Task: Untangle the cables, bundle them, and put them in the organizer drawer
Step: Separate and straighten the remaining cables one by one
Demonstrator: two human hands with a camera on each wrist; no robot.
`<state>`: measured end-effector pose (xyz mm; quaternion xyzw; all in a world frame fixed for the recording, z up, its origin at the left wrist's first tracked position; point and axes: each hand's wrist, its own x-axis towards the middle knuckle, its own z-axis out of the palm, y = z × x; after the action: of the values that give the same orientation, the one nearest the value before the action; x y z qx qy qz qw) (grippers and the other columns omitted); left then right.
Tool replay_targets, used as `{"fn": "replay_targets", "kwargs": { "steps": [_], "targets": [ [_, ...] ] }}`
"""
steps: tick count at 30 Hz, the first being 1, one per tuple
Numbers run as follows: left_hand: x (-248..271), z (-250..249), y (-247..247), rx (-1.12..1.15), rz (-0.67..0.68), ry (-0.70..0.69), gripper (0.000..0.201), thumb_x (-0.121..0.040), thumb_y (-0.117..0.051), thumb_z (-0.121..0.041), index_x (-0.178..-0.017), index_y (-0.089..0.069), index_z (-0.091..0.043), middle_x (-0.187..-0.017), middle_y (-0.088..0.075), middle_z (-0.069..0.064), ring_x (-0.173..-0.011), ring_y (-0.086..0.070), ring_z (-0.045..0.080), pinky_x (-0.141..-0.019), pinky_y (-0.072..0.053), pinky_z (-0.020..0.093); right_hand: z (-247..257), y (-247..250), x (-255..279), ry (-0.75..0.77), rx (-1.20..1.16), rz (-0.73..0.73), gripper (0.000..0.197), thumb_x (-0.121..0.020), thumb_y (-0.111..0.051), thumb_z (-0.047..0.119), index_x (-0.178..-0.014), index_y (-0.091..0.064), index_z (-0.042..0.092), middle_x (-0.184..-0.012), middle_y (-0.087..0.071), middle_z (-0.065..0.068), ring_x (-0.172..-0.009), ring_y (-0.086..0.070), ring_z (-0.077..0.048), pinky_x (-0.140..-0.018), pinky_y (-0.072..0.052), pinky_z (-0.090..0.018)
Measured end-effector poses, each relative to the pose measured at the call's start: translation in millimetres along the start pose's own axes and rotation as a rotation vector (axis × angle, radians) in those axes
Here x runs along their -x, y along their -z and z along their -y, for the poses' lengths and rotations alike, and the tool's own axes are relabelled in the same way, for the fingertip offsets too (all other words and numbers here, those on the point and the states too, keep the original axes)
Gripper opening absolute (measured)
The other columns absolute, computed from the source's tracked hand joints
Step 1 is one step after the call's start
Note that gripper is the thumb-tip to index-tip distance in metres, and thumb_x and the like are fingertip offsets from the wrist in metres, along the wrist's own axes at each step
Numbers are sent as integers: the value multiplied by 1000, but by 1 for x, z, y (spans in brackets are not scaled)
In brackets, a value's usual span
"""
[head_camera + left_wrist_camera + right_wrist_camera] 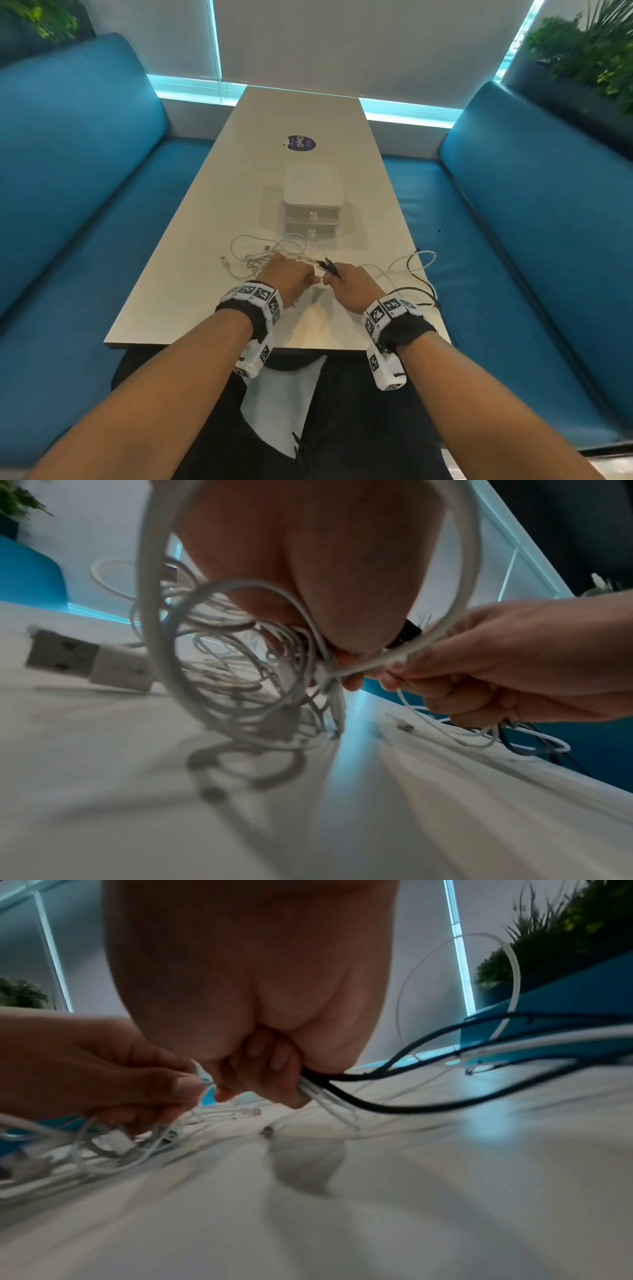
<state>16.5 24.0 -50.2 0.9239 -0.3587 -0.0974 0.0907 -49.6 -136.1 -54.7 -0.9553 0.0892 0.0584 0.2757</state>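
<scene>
A tangle of white cables (260, 255) lies on the table in front of a white two-drawer organizer (311, 205), whose drawers are closed. My left hand (291, 275) grips a clump of the white cables (246, 669) just above the table. My right hand (346, 282) holds a black cable (428, 1066) together with white ones (329, 1099); black plugs (327, 266) stick up from its fist. The two hands nearly touch, and both pinch a white strand (377, 664) between them. A white USB plug (85, 661) lies on the table to the left.
The long pale table (301, 113) carries a round purple sticker (300, 143) beyond the organizer. Loops of black and white cable (416, 274) trail to the table's right edge. Blue bench seats (85, 205) flank both sides, with plants (596, 51) in the far corners.
</scene>
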Motion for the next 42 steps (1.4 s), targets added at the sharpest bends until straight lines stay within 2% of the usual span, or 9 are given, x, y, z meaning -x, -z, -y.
{"fn": "replay_targets", "kwargs": {
  "steps": [3, 8, 12, 18, 22, 25, 29, 34, 42],
  "targets": [
    [3, 11, 2, 68, -44, 4, 35, -104, -45, -37, -80, -59, -17, -66, -48, -11, -78, -53, 19, -76, -33, 31, -14, 10, 0, -43, 153, -39, 22, -101, -42, 26, -106, -61, 17, -99, -68, -11, -87, -63, -30, -76, -50, -37],
    [7, 25, 8, -85, 18, 21, 29, -105, -38, -32, -81, -54, -29, -72, -58, -13, -80, -56, 16, -100, -26, 37, -49, 27, 4, -260, 228, -156, 28, -102, -41, 29, -114, -60, 12, -105, -66, -15, -92, -63, -33, -75, -49, -36],
    [2, 9, 3, -202, 58, 16, 19, -101, -40, -20, -92, -55, -30, -90, -67, -7, -90, -59, 19, -99, -29, 39, -44, 22, 0, -257, 187, -208, 30, -104, -38, 28, -118, -58, 10, -110, -64, -17, -95, -63, -34, -79, -50, -37],
    [-3, 0, -1, -225, 72, 22, 21, -101, -40, -21, -86, -53, -28, -74, -56, -11, -76, -49, 18, -98, -26, 41, -23, 18, 4, -165, 24, -345, 32, -102, -41, 29, -118, -59, 7, -104, -67, -18, -91, -65, -36, -79, -53, -41],
    [-5, -11, -1, -179, 3, -50, 27, -105, -37, -29, -83, -52, -28, -65, -51, -10, -70, -49, 20, -97, -28, 40, -3, 5, 8, 48, -59, -145, 27, -101, -47, 29, -112, -67, 12, -102, -71, -11, -94, -64, -29, -79, -47, -35],
    [-2, -11, -1, -187, -6, -86, 26, -106, -37, -29, -94, -61, -28, -76, -59, -8, -74, -52, 20, -94, -30, 39, 2, -2, 7, 44, -93, -28, 26, -101, -47, 25, -110, -67, 13, -104, -70, -9, -96, -63, -26, -82, -46, -34],
    [2, -2, -2, -148, 7, -87, 21, -106, -38, -33, -90, -51, -30, -82, -59, -7, -86, -57, 20, -95, -29, 37, -5, -3, 4, 35, -57, 51, 22, -99, -47, 30, -98, -66, 21, -97, -69, -4, -90, -64, -23, -82, -49, -36],
    [2, 19, 0, -17, 5, 13, 31, -106, -38, -39, -85, -55, -25, -73, -57, -9, -78, -49, 17, -102, -28, 37, -24, 10, 2, -32, 185, -51, 23, -101, -43, 30, -106, -62, 17, -100, -68, -9, -90, -62, -28, -80, -49, -39],
    [-3, 10, 3, -184, 80, 34, 21, -103, -40, -22, -102, -60, -28, -104, -68, -7, -104, -58, 19, -106, -24, 38, -36, 11, 4, -169, 268, -172, 26, -104, -37, 30, -113, -56, 15, -100, -64, -12, -87, -63, -31, -70, -47, -35]
  ]
}}
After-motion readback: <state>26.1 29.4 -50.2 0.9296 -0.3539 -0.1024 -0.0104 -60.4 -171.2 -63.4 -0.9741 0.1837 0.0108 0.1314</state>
